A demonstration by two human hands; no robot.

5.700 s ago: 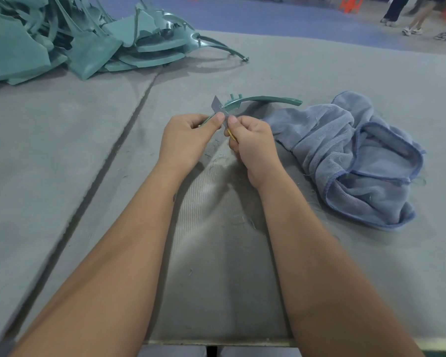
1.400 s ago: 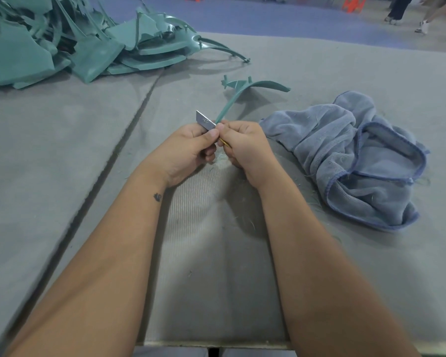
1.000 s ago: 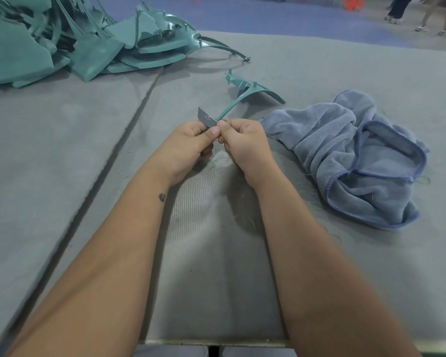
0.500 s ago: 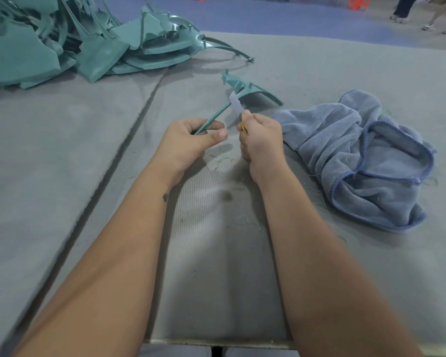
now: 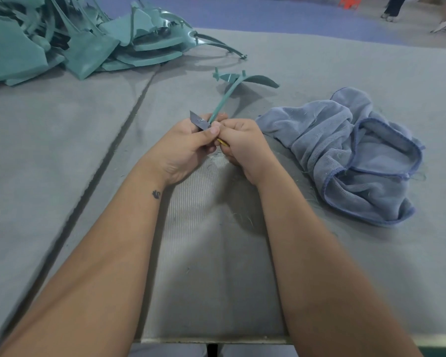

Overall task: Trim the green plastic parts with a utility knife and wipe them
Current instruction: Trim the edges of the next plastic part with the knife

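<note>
Head view: the near end of the green plastic part [image 5: 223, 100] is hidden inside the two hands, so its full length cannot be read. Most of the utility knife [image 5: 200, 122] is also concealed; only the grey blade, which projects up-left past the left thumb, and a short yellow strip of the handle between the hands are visible. Whether the blade edge touches the part cannot be told.

The part is a slender curved strip. Its long axis runs from the hands away from the person and slightly right, and ends in a wider curved section with small tabs, raised above the grey felt table [image 5: 62, 150].

The left hand [image 5: 188, 148] has its fingers curled round the lower end of the strip, with the thumb pressed at the blade base. The right hand [image 5: 242, 145] has its fingers curled round the knife handle. Both hands touch each other.

A blue cloth [image 5: 358, 155] lies crumpled to the right, near the right hand. A pile of green plastic parts [image 5: 75, 39], cut off by the frame edge, lies at the far left.
</note>
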